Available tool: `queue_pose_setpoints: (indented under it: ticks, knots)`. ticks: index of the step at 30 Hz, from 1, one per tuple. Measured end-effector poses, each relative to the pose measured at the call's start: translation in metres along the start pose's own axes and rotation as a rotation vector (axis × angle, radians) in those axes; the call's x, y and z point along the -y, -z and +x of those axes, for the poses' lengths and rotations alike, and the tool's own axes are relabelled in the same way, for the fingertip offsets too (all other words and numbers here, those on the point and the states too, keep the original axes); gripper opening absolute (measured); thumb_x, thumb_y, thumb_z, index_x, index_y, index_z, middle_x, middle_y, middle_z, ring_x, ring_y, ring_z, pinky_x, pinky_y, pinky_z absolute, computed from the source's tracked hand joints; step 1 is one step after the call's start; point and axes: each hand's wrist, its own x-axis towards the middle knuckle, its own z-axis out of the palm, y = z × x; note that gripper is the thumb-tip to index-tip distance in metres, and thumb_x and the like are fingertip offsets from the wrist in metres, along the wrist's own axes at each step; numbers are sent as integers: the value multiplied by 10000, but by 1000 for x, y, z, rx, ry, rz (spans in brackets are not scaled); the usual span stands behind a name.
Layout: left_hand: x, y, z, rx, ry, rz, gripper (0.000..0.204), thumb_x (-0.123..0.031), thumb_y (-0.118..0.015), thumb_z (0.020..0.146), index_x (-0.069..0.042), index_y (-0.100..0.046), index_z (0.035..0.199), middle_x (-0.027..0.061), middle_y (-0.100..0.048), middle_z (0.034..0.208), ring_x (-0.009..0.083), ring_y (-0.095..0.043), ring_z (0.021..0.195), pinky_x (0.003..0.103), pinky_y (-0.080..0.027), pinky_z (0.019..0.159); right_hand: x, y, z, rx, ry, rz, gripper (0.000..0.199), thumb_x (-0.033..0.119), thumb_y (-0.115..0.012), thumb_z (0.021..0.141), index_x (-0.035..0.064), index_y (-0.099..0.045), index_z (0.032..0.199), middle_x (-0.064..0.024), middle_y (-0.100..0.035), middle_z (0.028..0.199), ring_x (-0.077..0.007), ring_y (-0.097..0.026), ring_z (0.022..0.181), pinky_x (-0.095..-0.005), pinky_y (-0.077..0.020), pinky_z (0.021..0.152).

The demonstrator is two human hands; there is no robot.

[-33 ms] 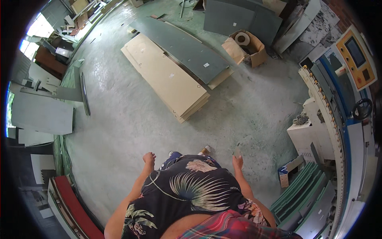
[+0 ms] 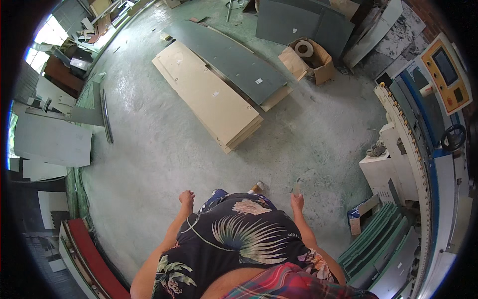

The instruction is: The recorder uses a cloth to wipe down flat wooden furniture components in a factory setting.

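My left hand (image 2: pixel 186 197) hangs beside my body at the left, its fingers loosely curled and nothing showing in them. At the right, my right hand (image 2: pixel 297 201) is closed around the lower end of a thin, flat, pale strip (image 2: pixel 297 188) that points away from me; its exact kind is too small to tell. Both hands are held low over the grey floor, touching no panel. Ahead of them lies a stack of long cream boards (image 2: pixel 214 94), and a long dark grey board (image 2: pixel 234 65) rests on another pale board alongside.
An open cardboard box (image 2: pixel 324 72) holding a roll stands beyond the boards. A machine with a yellow control panel (image 2: pixel 446 74) lines the right side, with green-edged panels (image 2: pixel 373 239) near it. Panels (image 2: pixel 52 142) and a red-faced board (image 2: pixel 92 254) stand at the left.
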Motion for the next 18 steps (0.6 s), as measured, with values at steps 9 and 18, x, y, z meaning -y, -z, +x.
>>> queue_pose_setpoints:
  ticks: [9,18]
  knots:
    - [18,28,7,-75,46,-190,150,-102,-494,847,-14,-597,912,161,-645,785,241,-601,530,299,-380,387,-11,-24,0,48,115,191,431,314,-512,839,-103,-591,916,-194,-636,725,-305,-649,579,-395,-531,597]
    - [63,102,-5,-150,18,-319,156,-112,-511,818,-2,-590,895,126,-644,737,190,-605,529,260,-386,382,3,-34,-64,173,-18,154,462,348,-497,843,-105,-584,824,-187,-623,672,-250,-625,503,-319,-495,440]
